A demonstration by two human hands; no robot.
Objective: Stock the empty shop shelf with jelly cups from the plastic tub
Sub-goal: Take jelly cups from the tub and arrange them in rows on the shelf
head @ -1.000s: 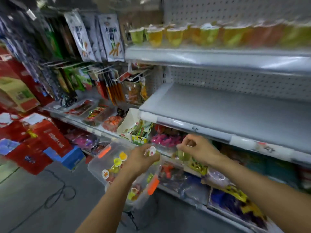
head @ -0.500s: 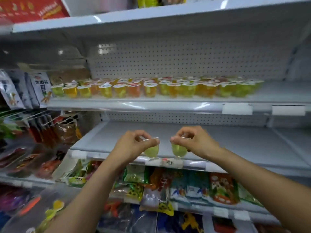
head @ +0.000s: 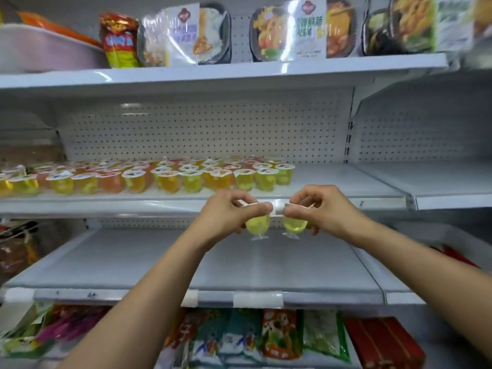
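My left hand (head: 229, 213) pinches a green jelly cup (head: 257, 225) by its rim, and my right hand (head: 318, 209) pinches a second green jelly cup (head: 294, 225) the same way. Both cups hang side by side in front of the edge of the middle white shelf (head: 346, 193). On that shelf stand several rows of yellow, orange and green jelly cups (head: 165, 177), filling its left and centre. Its right part is bare. The plastic tub is out of view.
A bare grey shelf (head: 186, 265) lies below my hands. Packaged meals (head: 290, 30) and a snack bag (head: 119, 39) stand on the top shelf. Snack packets (head: 279, 334) fill the bottom shelf. Another bare shelf (head: 431, 179) runs off to the right.
My view has swung up from the tub to the shelves. Both hands have risen with a jelly cup each, from below the lower shelf to the edge of the stocked shelf.
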